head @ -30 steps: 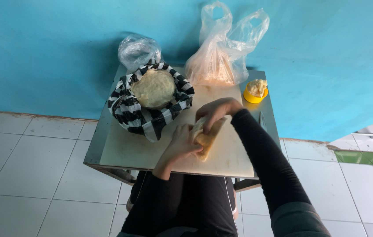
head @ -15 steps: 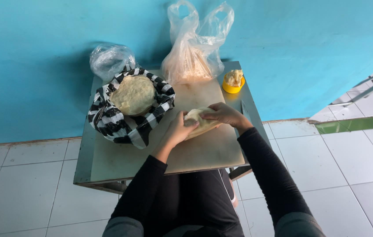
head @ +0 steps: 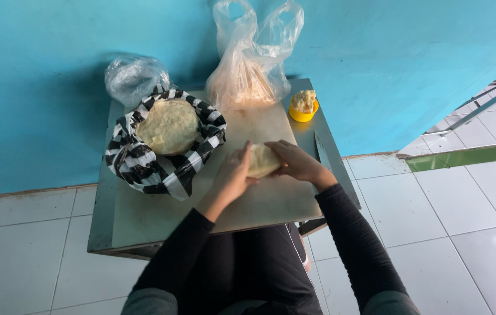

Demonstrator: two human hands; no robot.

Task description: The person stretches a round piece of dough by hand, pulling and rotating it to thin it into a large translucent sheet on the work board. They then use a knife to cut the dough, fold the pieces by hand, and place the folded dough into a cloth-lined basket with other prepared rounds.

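Observation:
A pale lump of dough (head: 262,160) rests on a light wooden board (head: 259,201) on a small grey metal table (head: 99,219). My left hand (head: 233,175) presses against the lump's left side with fingers extended. Cupped over its right side is my right hand (head: 294,160). Both hands hold the lump between them. A large mass of dough (head: 168,125) sits in a black-and-white striped plastic bag (head: 143,166) at the table's left.
A clear plastic bag (head: 248,70) with pale contents stands at the back of the table against the blue wall. A crumpled clear bag (head: 134,76) lies back left. A small yellow cup (head: 304,108) and a knife (head: 320,151) sit at right. White floor tiles surround the table.
The camera view has shifted and tilted. My hands have moved the dough lump slightly and now hold it from both sides rather than folding it.

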